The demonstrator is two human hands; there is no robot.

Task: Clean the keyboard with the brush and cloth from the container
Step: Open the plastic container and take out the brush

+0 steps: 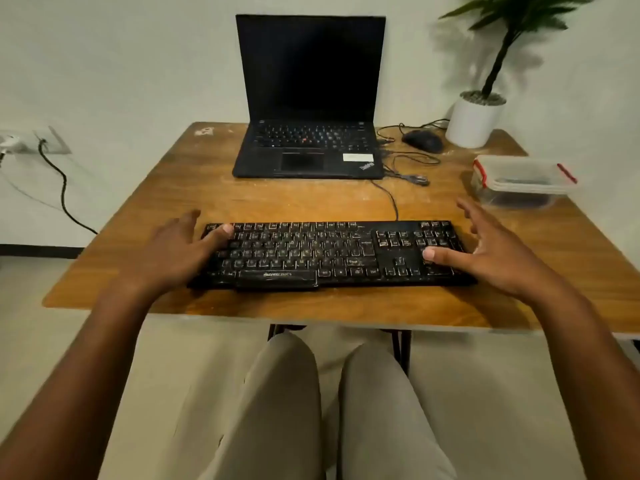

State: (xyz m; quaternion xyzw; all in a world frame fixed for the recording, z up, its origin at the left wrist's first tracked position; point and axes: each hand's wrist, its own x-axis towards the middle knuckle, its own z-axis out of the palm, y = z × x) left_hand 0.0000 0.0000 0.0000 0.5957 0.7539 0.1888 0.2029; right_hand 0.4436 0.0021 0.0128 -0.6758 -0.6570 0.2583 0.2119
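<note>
A black, dusty keyboard (311, 254) lies across the front of the wooden table (311, 199). My left hand (173, 251) is at its left end, fingers spread, thumb resting on the top-left keys. My right hand (485, 251) is at its right end, fingers apart, thumb on the number pad. Neither hand holds anything. A clear plastic container (519, 181) with a lid and red clips sits on the table's right side, beyond my right hand. Something dark lies inside it; I cannot make out the brush or cloth.
An open black laptop (308, 98) stands behind the keyboard. A black mouse (422, 140) with tangled cables and a white plant pot (474, 121) are at the back right. A wall socket with a black cord (62, 181) is on the left. My knees are below the table edge.
</note>
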